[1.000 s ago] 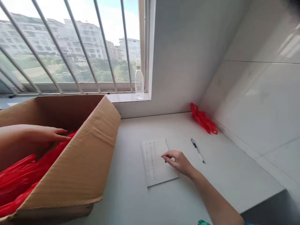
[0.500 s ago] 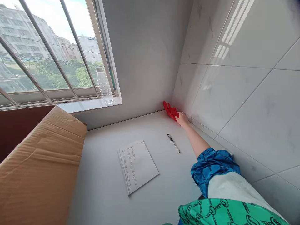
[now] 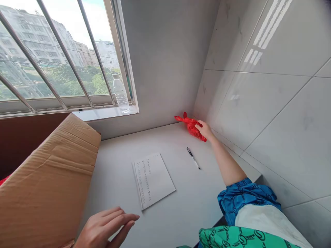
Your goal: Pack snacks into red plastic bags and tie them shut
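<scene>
My right hand (image 3: 204, 130) is stretched to the far corner of the white counter (image 3: 181, 213) and is closed on a crumpled red plastic bag (image 3: 190, 125), lifted a little off the surface. My left hand (image 3: 106, 230) hovers low at the near edge, fingers out flat and empty, beside the big cardboard box (image 3: 49, 179). Between the hands lies a white sheet of paper with printed lines (image 3: 153, 179), and a black pen (image 3: 193, 157) rests to its right.
A clear plastic bottle (image 3: 121, 93) stands on the window sill (image 3: 103, 113) behind metal bars. Tiled wall (image 3: 271, 96) runs along the right side of the counter. A sliver of red shows inside the box at far left (image 3: 3, 179).
My right hand has gripped the red bag and pulled it away from the corner. My left hand has come into view at the near edge. The camera shifted slightly.
</scene>
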Demonstrator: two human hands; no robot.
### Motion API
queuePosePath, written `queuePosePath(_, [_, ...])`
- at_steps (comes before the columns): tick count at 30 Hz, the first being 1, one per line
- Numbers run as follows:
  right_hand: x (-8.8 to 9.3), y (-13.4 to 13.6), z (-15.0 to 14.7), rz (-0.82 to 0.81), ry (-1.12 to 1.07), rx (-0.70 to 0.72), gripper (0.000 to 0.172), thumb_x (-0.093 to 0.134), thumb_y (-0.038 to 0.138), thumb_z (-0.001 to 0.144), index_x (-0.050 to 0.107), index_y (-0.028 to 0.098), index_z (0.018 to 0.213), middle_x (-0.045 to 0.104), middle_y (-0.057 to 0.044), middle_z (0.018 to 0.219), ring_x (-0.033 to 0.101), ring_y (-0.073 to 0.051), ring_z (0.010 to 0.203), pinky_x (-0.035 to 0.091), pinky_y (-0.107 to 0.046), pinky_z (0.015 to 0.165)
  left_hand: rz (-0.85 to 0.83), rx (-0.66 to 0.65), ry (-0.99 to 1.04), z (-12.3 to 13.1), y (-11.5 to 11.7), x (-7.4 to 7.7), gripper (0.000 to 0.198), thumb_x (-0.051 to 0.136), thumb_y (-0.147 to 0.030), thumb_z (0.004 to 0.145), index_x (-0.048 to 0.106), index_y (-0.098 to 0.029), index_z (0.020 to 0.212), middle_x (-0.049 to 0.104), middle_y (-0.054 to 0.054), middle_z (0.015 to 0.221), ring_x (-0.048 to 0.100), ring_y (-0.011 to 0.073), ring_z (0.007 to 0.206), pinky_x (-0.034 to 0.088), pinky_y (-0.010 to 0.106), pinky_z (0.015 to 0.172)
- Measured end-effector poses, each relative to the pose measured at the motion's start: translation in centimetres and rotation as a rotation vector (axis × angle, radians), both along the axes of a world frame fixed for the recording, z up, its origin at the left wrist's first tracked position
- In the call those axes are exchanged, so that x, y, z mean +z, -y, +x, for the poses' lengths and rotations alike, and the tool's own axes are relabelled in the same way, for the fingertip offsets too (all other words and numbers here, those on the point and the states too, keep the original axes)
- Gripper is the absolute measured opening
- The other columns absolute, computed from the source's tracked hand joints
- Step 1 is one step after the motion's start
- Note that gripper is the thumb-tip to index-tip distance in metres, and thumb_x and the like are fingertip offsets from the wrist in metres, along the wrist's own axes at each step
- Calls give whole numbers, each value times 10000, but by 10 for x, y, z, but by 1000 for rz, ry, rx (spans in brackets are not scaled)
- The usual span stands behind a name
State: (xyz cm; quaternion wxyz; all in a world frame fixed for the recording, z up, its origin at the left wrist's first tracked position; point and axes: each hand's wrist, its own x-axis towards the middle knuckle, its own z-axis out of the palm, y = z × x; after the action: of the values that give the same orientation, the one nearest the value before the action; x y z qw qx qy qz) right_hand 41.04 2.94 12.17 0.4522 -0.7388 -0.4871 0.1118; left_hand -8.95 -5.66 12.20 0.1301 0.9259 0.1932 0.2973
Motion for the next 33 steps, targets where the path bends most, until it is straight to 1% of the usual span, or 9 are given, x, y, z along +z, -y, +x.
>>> queuePosePath(5, [9,4,-72,52,-136,543,292,560,300,953,649,236,1224,692,-52,1250,652,-178,1115,514,-324,984,-124,189,130,36,-14,16,186,535,-254,951,661,-351,1047,743,-12,887,706,172,755,587,296,664])
queuePosePath(9, [-21,8,-139,-61,-190,803,385,590,324,935,585,237,1310,702,-66,1218,639,-198,1154,498,-360,1014,-135,424,210,58,-40,6,260,507,-348,977,624,-297,1203,648,58,1271,635,217,1125,579,333,812])
queuePosePath(12, [-49,11,-175,-147,-172,916,336,559,325,949,601,223,1266,709,-70,1185,665,-202,1096,516,-361,968,-113,472,65,68,-61,-13,354,526,-378,964,591,-288,1301,584,69,1391,543,249,1264,511,391,968])
queuePosePath(16, [-60,18,-194,11,21,815,288,587,314,931,604,217,1202,695,-78,1182,656,-219,1061,512,-388,930,-219,460,-136,73,-77,-36,269,485,-360,984,681,-271,1145,739,36,1082,656,219,998,455,395,967])
queuePosePath(19, [-57,31,-195,243,313,618,164,578,277,944,634,222,1088,705,-64,1090,626,-234,1022,438,-422,958,-286,481,-69,71,-78,-40,287,467,-400,989,705,-252,1053,751,20,952,657,186,845,466,314,815])
queuePosePath(21, [-58,42,-197,304,429,582,127,558,303,969,646,226,1020,711,-52,998,620,-229,946,418,-403,906,-324,458,-72,70,-75,-38,309,468,-440,983,715,-257,1012,744,8,871,642,171,760,449,283,730])
queuePosePath(24, [-66,55,-206,249,491,624,188,646,390,927,646,217,999,709,-52,960,622,-223,865,411,-368,813,-360,410,-113,73,-67,-35,316,494,-450,960,718,-244,875,708,-7,738,602,151,654,430,271,707])
queuePosePath(28, [-76,58,-215,155,476,663,67,656,246,913,638,202,959,715,-44,909,637,-211,814,397,-339,765,-473,375,-95,80,-60,-34,304,523,-452,934,684,-222,819,685,-14,726,565,137,635,396,245,631])
queuePosePath(33, [-64,60,-194,154,358,663,129,603,120,899,634,217,978,713,7,885,648,-165,783,386,-323,800,-535,521,42,56,-71,-42,339,487,-451,952,620,-194,777,653,-21,736,523,126,648,365,240,601])
